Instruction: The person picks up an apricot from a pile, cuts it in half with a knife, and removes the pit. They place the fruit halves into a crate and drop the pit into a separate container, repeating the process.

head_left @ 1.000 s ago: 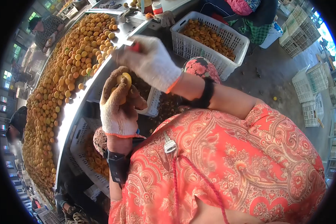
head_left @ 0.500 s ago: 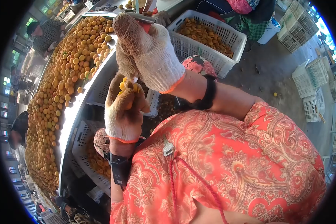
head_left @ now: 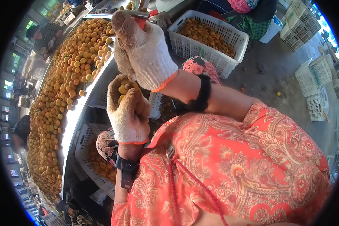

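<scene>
One left hand (head_left: 130, 109), gloved, curled round yellow fruit (head_left: 124, 89), which shows at the top of its grip. One right hand (head_left: 145, 52), gloved, clamped on a red tool (head_left: 141, 23), just beyond that fruit; contact cannot be told. One fruit pile (head_left: 47, 120), on the worktop (head_left: 74, 122), left of both hands.

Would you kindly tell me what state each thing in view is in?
Left hand: gloved, curled around yellow fruit
Right hand: gloved, closed on a red object
Gloves: partly stained brown
Fruit heap: spread across the table
Upper crate: upright, uncovered, holding cut fruit
Lower crate: uncovered, holding fruit, partly hidden
Crates at far right: stacked
</scene>
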The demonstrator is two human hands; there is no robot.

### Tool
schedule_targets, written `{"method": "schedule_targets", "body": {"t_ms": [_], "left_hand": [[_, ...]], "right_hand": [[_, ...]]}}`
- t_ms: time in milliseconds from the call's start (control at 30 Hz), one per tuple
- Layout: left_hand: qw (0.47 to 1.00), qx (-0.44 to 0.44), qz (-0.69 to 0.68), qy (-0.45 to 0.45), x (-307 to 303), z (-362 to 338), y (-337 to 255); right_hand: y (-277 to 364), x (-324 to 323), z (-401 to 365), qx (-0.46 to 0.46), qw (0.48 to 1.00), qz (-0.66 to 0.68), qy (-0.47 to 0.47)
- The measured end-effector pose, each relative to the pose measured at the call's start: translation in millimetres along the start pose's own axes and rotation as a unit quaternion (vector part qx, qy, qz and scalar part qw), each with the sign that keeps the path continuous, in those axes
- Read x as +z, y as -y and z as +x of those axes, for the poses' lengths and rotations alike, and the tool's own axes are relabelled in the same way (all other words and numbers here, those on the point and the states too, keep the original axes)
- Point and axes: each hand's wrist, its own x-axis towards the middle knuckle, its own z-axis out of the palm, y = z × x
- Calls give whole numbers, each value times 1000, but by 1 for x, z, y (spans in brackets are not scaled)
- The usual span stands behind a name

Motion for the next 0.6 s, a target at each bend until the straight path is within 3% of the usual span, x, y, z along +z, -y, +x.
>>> {"method": "schedule_targets", "body": {"t_ms": [133, 267, 333, 400, 500, 600], "left_hand": [[998, 29, 19, -59, 9, -4, 4], [994, 22, 7, -108, 8, -4, 6], [994, 34, 2, -102, 8, -4, 7], [994, 46, -1, -97, 8, -4, 6], [996, 40, -2, -85, 5, -3, 5], [998, 33, -49, -30, -3, 0, 9]], "right_hand": [[-6, 4, -3, -31, 999, -41, -1], [-13, 2, -1, 6, 999, -44, -3], [-12, 2, -1, 11, 999, -41, 9], [-1, 8, -2, 91, 993, 16, -75], [-7, 1, 4, 125, 988, 69, -54], [-14, -4, 8, 163, 976, 104, -99]]}}
